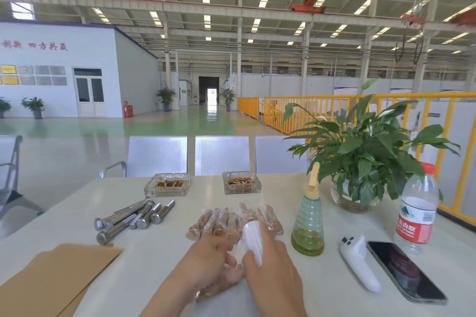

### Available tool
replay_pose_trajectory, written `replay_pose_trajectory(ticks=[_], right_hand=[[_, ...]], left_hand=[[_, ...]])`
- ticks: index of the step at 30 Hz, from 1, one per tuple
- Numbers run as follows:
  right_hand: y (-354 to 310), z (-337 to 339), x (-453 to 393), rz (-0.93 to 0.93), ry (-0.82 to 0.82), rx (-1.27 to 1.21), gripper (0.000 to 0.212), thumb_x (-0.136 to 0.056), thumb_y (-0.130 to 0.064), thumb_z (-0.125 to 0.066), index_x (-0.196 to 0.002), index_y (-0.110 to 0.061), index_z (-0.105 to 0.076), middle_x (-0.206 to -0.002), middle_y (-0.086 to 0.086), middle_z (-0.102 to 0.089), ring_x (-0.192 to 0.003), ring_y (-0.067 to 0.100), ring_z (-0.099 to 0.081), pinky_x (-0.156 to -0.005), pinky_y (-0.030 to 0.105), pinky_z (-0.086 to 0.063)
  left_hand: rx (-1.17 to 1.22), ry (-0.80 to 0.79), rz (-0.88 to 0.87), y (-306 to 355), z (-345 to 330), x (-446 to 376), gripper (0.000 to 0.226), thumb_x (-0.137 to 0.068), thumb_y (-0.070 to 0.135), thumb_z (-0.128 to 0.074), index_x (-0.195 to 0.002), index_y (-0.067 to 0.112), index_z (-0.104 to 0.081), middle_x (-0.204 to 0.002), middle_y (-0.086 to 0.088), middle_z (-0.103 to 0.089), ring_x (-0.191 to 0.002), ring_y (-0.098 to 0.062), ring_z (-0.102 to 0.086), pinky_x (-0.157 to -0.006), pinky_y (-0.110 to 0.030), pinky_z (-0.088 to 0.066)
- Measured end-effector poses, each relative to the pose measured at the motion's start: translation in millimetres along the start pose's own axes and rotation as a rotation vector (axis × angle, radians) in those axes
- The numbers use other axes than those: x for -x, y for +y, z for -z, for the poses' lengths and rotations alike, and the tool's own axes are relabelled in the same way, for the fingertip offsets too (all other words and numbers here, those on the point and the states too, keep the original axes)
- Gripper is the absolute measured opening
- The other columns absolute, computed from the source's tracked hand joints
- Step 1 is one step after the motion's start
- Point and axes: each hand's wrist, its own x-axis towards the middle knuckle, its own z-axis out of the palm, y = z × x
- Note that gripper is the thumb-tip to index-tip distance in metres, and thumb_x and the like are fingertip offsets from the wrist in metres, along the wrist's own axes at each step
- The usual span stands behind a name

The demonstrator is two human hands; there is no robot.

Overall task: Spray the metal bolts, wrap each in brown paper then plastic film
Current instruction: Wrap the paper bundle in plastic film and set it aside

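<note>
Bolts mid-batch: one paper-wrapped bolt [219, 283] lies under both hands at the near table edge, partly hidden, film around it. Left hand [206, 262] fingers curl over the bundle, pinning it. Right hand [268, 260] grips the plastic film roll [253, 239], film stretched between roll and bundle. Judgement: keep film taut, roll the bundle toward the roll, overlap turns, cover both ends before tearing. Beyond, finished wrapped bolts [234, 221] lie in a row; bare metal bolts [134, 216] wait at left, brown paper [56, 273] nearest left, spray bottle [308, 226] at right on the table [296, 291].
</note>
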Motion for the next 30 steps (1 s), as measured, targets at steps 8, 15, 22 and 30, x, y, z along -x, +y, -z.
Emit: replay_pose_trajectory(ticks=[8, 15, 22, 30], right_hand=[[137, -20, 49, 0.262, -0.053, 0.590, 0.059, -0.103, -0.047, -0.037, -0.155, -0.050, -0.010, -0.162, -0.002, -0.013, -0.126, 0.024, -0.045, -0.090, 0.034, -0.046], [149, -9, 40, 0.261, -0.249, 0.591, 0.094, -0.079, -0.086, -0.040, -0.156, -0.047, -0.004, -0.166, -0.016, 0.016, -0.134, 0.026, -0.040, -0.094, 0.040, -0.039], [155, 1, 33, 0.253, -0.274, 0.489, 0.100, -0.066, -0.044, -0.054, -0.155, -0.046, -0.008, -0.159, -0.024, 0.007, -0.097, 0.009, -0.054, -0.079, 0.025, -0.043], [162, 17, 35, 0.274, -0.087, -0.165, 0.063, -0.055, -0.056, -0.071, -0.115, -0.059, -0.052, -0.104, -0.026, -0.069, -0.085, -0.003, -0.065, -0.076, 0.014, -0.051]], left_hand=[[-0.585, 0.114, -0.440, -25, 9, 10, 0.025, -0.085, 0.016, -0.069, -0.096, 0.038, -0.074, -0.104, 0.018, -0.062, -0.100, 0.002, -0.056, -0.084, -0.009, -0.043], [-0.791, 0.017, -0.392, -36, 23, 11, 0.019, -0.094, 0.038, -0.056, -0.108, 0.036, -0.068, -0.104, 0.013, -0.061, -0.100, -0.007, -0.060, -0.088, -0.030, -0.051], [-1.076, -0.027, -0.336, -43, 7, 3, 0.031, -0.096, 0.022, -0.050, -0.126, 0.022, -0.054, -0.118, -0.003, -0.049, -0.122, -0.026, -0.051, -0.094, -0.036, -0.046], [-0.351, -0.314, -0.372, -25, 50, 31, 0.016, -0.093, 0.043, -0.060, -0.100, 0.029, -0.061, -0.080, 0.012, -0.057, -0.074, -0.001, -0.050, -0.068, -0.019, -0.037]])
